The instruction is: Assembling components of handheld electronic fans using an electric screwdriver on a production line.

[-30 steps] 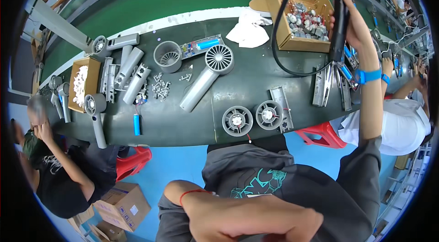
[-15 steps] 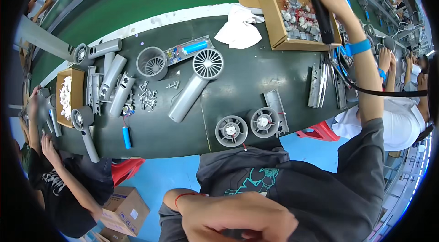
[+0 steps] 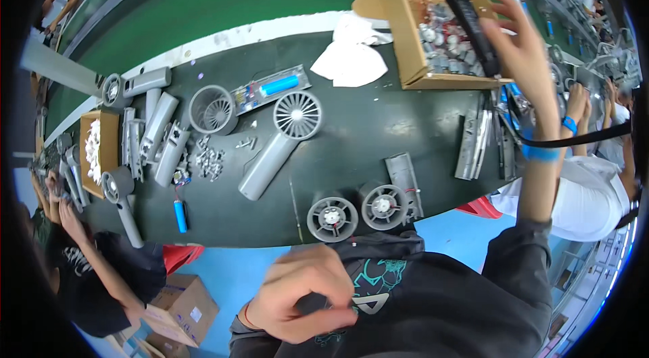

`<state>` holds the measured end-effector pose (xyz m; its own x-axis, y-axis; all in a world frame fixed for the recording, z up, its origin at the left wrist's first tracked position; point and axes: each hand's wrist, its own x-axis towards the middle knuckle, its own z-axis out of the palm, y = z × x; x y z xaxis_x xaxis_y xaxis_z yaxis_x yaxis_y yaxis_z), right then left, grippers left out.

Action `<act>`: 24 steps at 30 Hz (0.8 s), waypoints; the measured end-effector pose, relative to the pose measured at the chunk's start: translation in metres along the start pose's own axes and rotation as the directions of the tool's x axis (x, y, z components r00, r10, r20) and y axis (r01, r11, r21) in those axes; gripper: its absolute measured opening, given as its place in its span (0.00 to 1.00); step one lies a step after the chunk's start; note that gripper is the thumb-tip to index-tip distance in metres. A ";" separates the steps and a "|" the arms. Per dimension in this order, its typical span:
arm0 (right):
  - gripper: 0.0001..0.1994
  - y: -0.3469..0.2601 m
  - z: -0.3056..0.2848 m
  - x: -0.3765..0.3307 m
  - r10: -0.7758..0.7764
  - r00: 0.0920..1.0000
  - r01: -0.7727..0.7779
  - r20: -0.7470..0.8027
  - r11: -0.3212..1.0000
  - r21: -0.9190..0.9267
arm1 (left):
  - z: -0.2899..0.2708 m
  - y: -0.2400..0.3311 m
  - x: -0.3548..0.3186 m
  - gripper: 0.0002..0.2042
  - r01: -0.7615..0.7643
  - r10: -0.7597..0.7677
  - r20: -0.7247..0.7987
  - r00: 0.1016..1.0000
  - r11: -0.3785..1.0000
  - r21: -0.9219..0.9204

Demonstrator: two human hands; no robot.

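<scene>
My right hand (image 3: 519,47), fingers apart and holding nothing, is at the right beside a black electric screwdriver (image 3: 462,12). The screwdriver hangs tilted over a cardboard box (image 3: 418,79) of small motors with red wires (image 3: 451,47). In front of my shirt, low in the view, my left hand (image 3: 304,294) is closed, with fingers curled towards the thumb. Whatever it may hold is hidden. Nearest to it, at the table edge, stand two round grey fan housings (image 3: 332,219) with white hubs. A grey half-shell (image 3: 404,182) lies beside them.
A grey hair-dryer-like body (image 3: 278,162) with a round grille lies mid-table. Left of it are an open tube (image 3: 213,110), small grey parts (image 3: 209,158) and a blue battery cell (image 3: 180,216). A white cloth (image 3: 351,60) lies near the box. Co-workers sit on both sides.
My right hand has let go of the screwdriver, which now hangs further left and tilts more. My left hand has moved left and up. The view has shifted slightly.
</scene>
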<state>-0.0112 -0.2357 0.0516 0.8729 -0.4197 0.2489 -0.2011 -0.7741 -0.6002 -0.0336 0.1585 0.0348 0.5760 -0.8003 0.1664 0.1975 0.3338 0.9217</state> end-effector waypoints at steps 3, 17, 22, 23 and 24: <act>0.20 -0.014 -0.041 -0.055 0.035 0.991 -0.025 -0.128 0.997 0.075 | -0.011 0.003 0.007 0.19 0.051 0.099 -0.097 0.990 0.386 0.921; 0.28 0.035 0.012 -0.023 0.010 0.999 -0.004 0.034 0.986 -0.165 | 0.009 -0.011 0.054 0.29 -0.069 -0.107 0.097 0.989 0.242 0.968; 0.25 0.036 0.025 -0.034 0.001 0.997 -0.007 -0.072 0.997 -0.075 | 0.026 -0.001 0.105 0.31 -0.260 -0.127 0.281 0.951 0.161 0.952; 0.25 0.035 0.024 -0.035 0.026 0.998 -0.028 -0.060 0.999 -0.040 | 0.028 -0.012 0.122 0.29 -0.273 -0.047 0.280 0.959 0.113 0.955; 0.26 0.033 0.022 -0.036 0.086 0.996 -0.086 -0.004 0.995 0.055 | 0.028 -0.029 0.141 0.27 -0.285 0.030 0.283 0.959 0.062 0.957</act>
<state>-0.0397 -0.2361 0.0065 0.8507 -0.4865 0.1992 -0.2503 -0.7081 -0.6603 0.0193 0.0219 0.0409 0.3334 -0.8983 0.2862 -0.9105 -0.2280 0.3450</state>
